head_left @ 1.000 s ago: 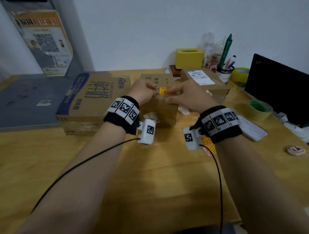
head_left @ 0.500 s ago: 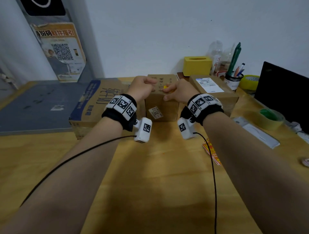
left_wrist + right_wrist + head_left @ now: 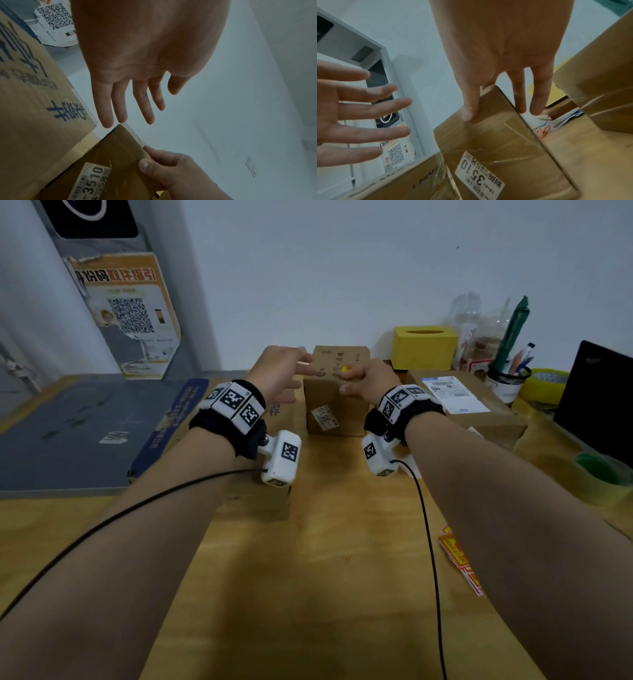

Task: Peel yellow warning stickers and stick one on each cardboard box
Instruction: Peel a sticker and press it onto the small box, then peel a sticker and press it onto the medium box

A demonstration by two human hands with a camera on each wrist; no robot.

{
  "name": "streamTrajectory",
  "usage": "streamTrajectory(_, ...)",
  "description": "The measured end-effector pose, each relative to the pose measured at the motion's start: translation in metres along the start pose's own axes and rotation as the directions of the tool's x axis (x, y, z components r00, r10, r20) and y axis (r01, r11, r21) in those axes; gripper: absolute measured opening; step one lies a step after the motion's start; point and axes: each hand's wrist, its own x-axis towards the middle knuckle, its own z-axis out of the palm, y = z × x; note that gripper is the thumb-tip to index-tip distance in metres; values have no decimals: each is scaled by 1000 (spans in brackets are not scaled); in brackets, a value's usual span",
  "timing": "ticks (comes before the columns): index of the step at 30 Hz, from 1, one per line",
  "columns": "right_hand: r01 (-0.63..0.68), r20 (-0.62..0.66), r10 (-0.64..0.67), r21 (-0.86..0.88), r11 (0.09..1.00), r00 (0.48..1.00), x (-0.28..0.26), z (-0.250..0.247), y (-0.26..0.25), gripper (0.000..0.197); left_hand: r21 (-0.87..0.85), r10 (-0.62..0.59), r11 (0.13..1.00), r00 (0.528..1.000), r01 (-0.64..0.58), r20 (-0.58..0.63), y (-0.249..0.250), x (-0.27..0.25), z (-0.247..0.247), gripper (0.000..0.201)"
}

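The right hand (image 3: 368,380) rests on the top front edge of the small middle box (image 3: 337,405), thumb pressed flat against the front face and the fingers laid over the top, where a bit of yellow sticker (image 3: 345,369) peeks out just past the knuckles (how much of it is stuck down I cannot tell, the hand covers most of it). The left hand (image 3: 279,374) is spread wide, fingers straight and apart, holding nothing; it hovers at the box's upper left corner, and from the left wrist view the fingertips (image 3: 108,123) sit just above that corner without clearly touching it. So the two hands are apart, one on either side of the box top. A white price label (image 3: 324,417) printed 3510 sits on the box's front face, below the right thumb. Under the left wrist lies a large flat carton (image 3: 171,422) with blue lettering; beyond the right wrist stands another cardboard box (image 3: 479,419) carrying a white shipping label. Beside the right forearm, on the wooden table (image 3: 308,577), lies a small stack of yellow-and-red sticker sheets (image 3: 459,559). Farther off to the right of the hands are a yellow tissue box (image 3: 424,347) and a pen cup (image 3: 507,381).
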Motion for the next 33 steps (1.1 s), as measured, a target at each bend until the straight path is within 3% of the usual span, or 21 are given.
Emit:
streamTrajectory(3,62,60,-56,-112,992,997,-5,-3,-1,66,-31,-7,999,1000,7,15,-1,1,7,37)
streamTrajectory(6,85,67,-80,-78,993,995,-22,-16,2,85,-89,-10,996,999,14,47,2,-2,20,39)
streamTrajectory(11,20,-83,-22,-23,1000,996,-59,-52,17,72,-116,-7,993,990,23,138,15,-10,60,47)
streamTrajectory(15,-58,-145,28,-209,976,989,-91,-93,36,53,-133,-13,990,972,45,236,17,-16,100,42)
streamTrajectory(20,-275,-163,231,-350,895,959,-106,-122,73,56,-78,-75,991,935,108,347,13,-25,157,55)
streamTrajectory(23,-420,-168,388,-248,873,906,-114,-128,90,72,-103,-111,981,905,167,410,10,-36,184,58)
streamTrajectory(26,-442,-201,417,-101,891,886,-117,-124,97,75,-139,-98,975,895,174,435,6,-42,197,67)
streamTrajectory(28,-425,-243,409,-15,905,880,-116,-122,96,71,-182,-65,971,904,155,422,8,-45,197,72)
streamTrajectory(33,-318,-341,361,178,931,868,-129,-120,80,45,-273,36,960,947,55,319,20,-57,183,52)
